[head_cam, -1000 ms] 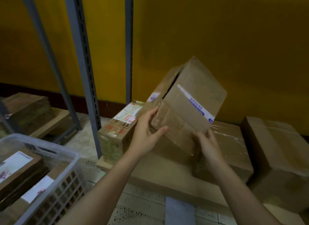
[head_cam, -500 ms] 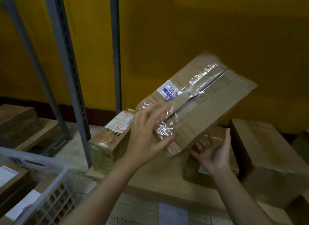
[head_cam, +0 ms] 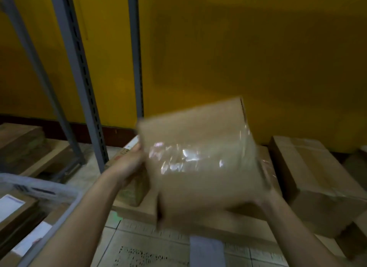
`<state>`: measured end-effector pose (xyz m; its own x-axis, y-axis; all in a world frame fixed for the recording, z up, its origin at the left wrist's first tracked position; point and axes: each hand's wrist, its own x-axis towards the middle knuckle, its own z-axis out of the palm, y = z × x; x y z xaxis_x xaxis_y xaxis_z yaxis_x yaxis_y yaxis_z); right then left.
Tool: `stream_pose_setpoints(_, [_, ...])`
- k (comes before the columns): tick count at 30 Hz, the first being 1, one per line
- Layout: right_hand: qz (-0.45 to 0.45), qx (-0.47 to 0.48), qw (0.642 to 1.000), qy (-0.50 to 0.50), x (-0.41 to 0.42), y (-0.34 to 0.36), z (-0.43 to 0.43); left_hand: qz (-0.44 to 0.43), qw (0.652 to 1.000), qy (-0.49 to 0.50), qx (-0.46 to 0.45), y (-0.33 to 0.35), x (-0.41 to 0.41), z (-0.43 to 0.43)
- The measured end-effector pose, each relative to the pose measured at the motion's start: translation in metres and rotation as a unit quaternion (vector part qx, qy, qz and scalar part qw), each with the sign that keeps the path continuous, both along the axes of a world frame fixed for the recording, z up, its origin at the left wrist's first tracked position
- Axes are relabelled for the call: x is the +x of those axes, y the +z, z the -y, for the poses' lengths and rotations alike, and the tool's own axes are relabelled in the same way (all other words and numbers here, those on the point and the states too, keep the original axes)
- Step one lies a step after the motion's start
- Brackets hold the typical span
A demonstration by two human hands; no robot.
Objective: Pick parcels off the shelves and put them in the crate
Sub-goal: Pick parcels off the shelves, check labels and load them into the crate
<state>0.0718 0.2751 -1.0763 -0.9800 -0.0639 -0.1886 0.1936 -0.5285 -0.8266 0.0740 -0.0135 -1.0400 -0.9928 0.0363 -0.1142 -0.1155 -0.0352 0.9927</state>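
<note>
A brown cardboard parcel (head_cam: 200,161) with shiny clear tape across it is held in the air in front of me, blurred by motion. My left hand (head_cam: 129,163) grips its left edge. My right hand (head_cam: 264,202) holds its lower right corner, with the fingers hidden behind the box. The white plastic crate (head_cam: 65,205) stands at the lower left and holds several labelled parcels (head_cam: 15,209).
Grey slotted shelf uprights (head_cam: 79,68) rise at the left before a yellow wall. On the low shelf lie a labelled box (head_cam: 129,189) behind my left hand, a taped box (head_cam: 266,167) behind the held parcel, and a big box (head_cam: 317,185) at the right. More boxes (head_cam: 21,143) lie far left.
The parcel has been turned over and lowered towards me, so its broad taped face now faces the camera. My right hand moved from under it to its lower right corner.
</note>
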Motion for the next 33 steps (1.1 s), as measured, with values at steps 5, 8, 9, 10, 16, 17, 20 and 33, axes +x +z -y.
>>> stream_pose_setpoints(5, [-0.047, 0.055, 0.996, 0.044, -0.004, 0.016, -0.004, 0.039, 0.978, -0.155, 0.133, 0.010, 0.007, 0.006])
stream_pose_setpoints(8, [-0.037, 0.075, 0.992, 0.092, -0.004, 0.015, -0.004, 0.038, 0.982, -0.172, 0.062, 0.004, 0.012, -0.005])
stream_pose_setpoints(9, [-0.026, 0.066, 0.994, 0.087, -0.003, 0.014, -0.003, 0.036, 0.986, -0.153, 0.048, 0.000, 0.012, -0.007])
stream_pose_setpoints(10, [-0.024, 0.056, 0.995, 0.085, -0.003, 0.014, -0.001, 0.032, 0.989, -0.138, 0.043, -0.003, 0.012, -0.008])
stream_pose_setpoints(16, [-0.070, 0.089, 0.984, 0.139, -0.005, 0.016, 0.005, 0.014, 0.990, -0.133, 0.039, -0.007, 0.012, 0.000])
stream_pose_setpoints(17, [-0.067, 0.095, 0.984, 0.135, -0.005, 0.014, 0.005, 0.010, 0.990, -0.137, 0.026, -0.007, 0.013, 0.001])
stream_pose_setpoints(20, [-0.067, 0.159, 0.979, 0.110, -0.006, 0.011, 0.009, -0.022, 0.992, -0.124, -0.017, -0.011, 0.014, 0.002])
stream_pose_setpoints(33, [-0.118, 0.266, 0.911, -0.291, 0.074, 0.085, -0.090, -0.149, 0.988, -0.019, -0.040, 0.070, -0.018, -0.166])
